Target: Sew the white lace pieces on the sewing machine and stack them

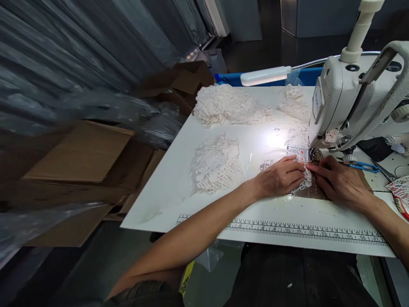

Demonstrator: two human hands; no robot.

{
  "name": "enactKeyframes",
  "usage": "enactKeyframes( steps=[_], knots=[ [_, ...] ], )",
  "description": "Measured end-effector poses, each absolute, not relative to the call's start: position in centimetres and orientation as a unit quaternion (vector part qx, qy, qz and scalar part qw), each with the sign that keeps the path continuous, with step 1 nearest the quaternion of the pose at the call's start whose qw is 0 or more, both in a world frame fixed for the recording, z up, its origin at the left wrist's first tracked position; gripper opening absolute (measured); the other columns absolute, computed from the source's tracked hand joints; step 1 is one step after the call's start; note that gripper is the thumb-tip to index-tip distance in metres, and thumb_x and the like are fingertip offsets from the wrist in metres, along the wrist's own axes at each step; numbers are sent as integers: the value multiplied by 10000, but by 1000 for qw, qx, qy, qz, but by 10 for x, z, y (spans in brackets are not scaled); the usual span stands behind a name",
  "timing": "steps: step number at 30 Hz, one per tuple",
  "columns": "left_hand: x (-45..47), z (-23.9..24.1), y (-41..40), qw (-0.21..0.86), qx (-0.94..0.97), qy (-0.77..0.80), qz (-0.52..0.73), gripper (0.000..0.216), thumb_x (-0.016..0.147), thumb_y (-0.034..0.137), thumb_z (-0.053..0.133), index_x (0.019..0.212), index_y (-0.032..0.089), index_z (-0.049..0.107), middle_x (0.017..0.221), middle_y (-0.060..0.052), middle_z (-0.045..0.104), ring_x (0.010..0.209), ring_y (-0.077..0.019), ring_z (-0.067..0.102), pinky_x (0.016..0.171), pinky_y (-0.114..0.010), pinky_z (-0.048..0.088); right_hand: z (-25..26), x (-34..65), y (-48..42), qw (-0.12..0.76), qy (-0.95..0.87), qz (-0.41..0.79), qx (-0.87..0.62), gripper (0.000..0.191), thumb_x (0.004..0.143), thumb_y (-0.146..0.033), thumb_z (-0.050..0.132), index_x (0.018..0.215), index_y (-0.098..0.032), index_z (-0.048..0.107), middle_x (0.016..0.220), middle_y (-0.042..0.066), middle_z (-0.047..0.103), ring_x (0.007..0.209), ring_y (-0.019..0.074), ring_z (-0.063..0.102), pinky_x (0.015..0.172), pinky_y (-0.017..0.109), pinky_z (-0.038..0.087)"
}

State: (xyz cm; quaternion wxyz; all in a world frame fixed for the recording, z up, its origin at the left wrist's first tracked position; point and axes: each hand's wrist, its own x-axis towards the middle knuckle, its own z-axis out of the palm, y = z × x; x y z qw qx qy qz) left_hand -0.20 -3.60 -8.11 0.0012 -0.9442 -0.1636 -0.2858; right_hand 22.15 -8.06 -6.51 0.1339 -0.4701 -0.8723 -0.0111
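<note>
A white lace piece [307,178] lies under the needle area of a white sewing machine [332,98]. My left hand [283,175] rests on the lace from the left, its fingers stretched out and pressing it down. From the right, my right hand [338,181] holds the lace's edge between thumb and fingertips, close to the presser foot [311,154]. The tips of the right fingers are partly hidden. More lace [295,138] trails behind the needle along the table, brightly lit by a lamp [265,76].
Lace heaps lie at the table's back [230,104] and left [219,164]. Blue thread snips [364,166] and scissors [385,171] sit right of my right hand. A printed ruler [287,230] runs along the front edge. Cardboard boxes [79,149] stand left of the table.
</note>
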Motion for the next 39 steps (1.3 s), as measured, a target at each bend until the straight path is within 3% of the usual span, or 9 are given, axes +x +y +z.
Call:
enactKeyframes(
  steps=[5,9,16,20,23,32,39],
  knots=[
    [-2,-78,-37,-21,-954,-182,-237,266,1009,199,404,917,170,652,977,-44,708,998,-113,646,1015,-348,504,-63,225,-85,171,-865,36,-471,415,958,-266,376,1303,-267,607,968,96,625,704,170,597,531,277,453],
    [-3,-75,-37,-14,-958,-178,-225,263,1008,183,402,925,174,652,978,-38,702,1017,-110,630,1011,-337,495,-61,226,-88,207,-884,47,-416,373,923,-198,415,1165,-275,688,1026,83,615,822,166,622,646,274,522],
    [-4,-72,-38,16,-950,-166,-265,270,996,210,400,881,181,642,952,-12,711,948,-104,642,1078,-387,412,-59,222,-90,182,-896,3,-405,341,926,-200,426,1131,-245,695,1012,95,588,751,161,608,567,267,512],
    [-4,-67,-37,61,-937,-195,-283,220,975,230,446,881,175,638,921,-11,724,834,-130,629,892,-359,458,-57,222,-92,164,-898,9,-409,345,915,-192,441,1159,-245,679,1023,94,585,802,175,611,619,284,535],
    [-4,-65,-36,102,-936,-191,-277,208,974,242,448,976,154,636,1023,-47,717,837,-158,606,791,-338,435,-56,221,-93,175,-900,-9,-398,332,910,-179,445,1139,-217,682,1019,106,576,807,180,608,627,287,535],
    [-4,-68,-37,120,-952,-202,-198,260,987,272,415,1046,120,617,1172,-89,660,853,-182,562,761,-336,389,-57,220,-93,194,-903,-33,-382,304,926,-171,437,1121,-189,669,1013,111,577,833,184,599,687,297,540],
    [-3,-68,-37,137,-944,-196,-226,258,983,253,422,1044,122,637,1124,-57,692,815,-170,555,755,-330,388,-58,219,-94,190,-901,-36,-389,318,933,-169,410,1116,-197,669,1005,112,584,814,178,603,665,300,550]
  ],
)
